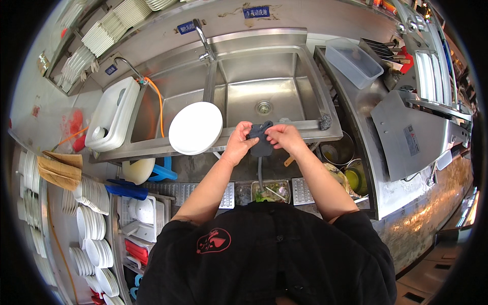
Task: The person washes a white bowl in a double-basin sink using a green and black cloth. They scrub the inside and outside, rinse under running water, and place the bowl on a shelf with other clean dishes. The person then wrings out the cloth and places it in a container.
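Note:
A dark grey cloth (260, 143) is bunched between my two hands, over the front edge of a stainless steel double sink (263, 91). My left hand (241, 140) grips its left side between thumb and fingers. At its upper right, my right hand (285, 137) pinches the cloth with the fingertips. A round white plate (196, 128) lies to the left of my left hand, across the front rim at the sink's divider. On the rim at the right corner sits a dark scouring pad (325, 122). Partly behind my right hand is a small greyish thing I cannot identify.
Stacked white tubs (113, 114) stand left of the sink, near an orange hose (159, 103). A chrome faucet (205, 44) rises behind the divider. To the right, a clear plastic bin (352, 63) rests on a steel counter. Below are a food-scrap container (271, 190) and pots (356, 177).

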`<state>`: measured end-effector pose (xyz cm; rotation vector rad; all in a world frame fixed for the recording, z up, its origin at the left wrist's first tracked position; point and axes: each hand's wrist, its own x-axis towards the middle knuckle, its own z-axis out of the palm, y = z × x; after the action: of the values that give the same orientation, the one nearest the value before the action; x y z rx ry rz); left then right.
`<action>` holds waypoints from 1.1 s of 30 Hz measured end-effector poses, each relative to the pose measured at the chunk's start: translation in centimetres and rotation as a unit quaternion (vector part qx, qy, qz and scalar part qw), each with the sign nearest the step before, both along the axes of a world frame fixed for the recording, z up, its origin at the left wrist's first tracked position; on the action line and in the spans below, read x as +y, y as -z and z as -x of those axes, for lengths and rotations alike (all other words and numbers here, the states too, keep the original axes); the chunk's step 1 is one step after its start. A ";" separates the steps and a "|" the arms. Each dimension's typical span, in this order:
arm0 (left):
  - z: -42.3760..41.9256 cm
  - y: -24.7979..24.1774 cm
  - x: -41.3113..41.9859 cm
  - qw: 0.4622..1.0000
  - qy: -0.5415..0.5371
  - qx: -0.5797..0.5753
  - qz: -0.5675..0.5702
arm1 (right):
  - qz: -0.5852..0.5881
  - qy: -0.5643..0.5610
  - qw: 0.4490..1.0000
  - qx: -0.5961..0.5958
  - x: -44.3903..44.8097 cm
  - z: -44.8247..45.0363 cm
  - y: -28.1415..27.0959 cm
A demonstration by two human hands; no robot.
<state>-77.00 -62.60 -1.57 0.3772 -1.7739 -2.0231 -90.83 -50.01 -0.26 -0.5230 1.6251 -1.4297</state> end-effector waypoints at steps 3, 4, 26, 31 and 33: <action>0.0 0.2 -0.1 0.999 -0.006 0.013 -0.030 | 0.059 0.031 0.990 0.126 0.0 0.3 0.0; 0.1 0.2 -0.1 0.999 -0.002 0.012 -0.034 | 0.100 0.043 0.982 0.153 -0.2 0.1 -0.1; -3.0 -0.5 -1.9 0.997 -0.070 0.023 -0.016 | -0.158 -0.007 0.914 0.374 5.6 0.3 3.5; -4.2 -1.2 -2.5 0.995 -0.099 0.024 -0.017 | -0.112 0.002 0.931 0.347 5.9 0.2 8.5; -4.5 -1.3 -2.6 0.995 -0.092 0.022 -0.025 | -0.145 0.008 0.946 0.289 5.9 0.1 9.4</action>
<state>-72.46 -65.17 -0.32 0.4892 -1.6026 -1.9327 -90.98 -44.09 -9.69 -0.8064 2.2606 -1.0662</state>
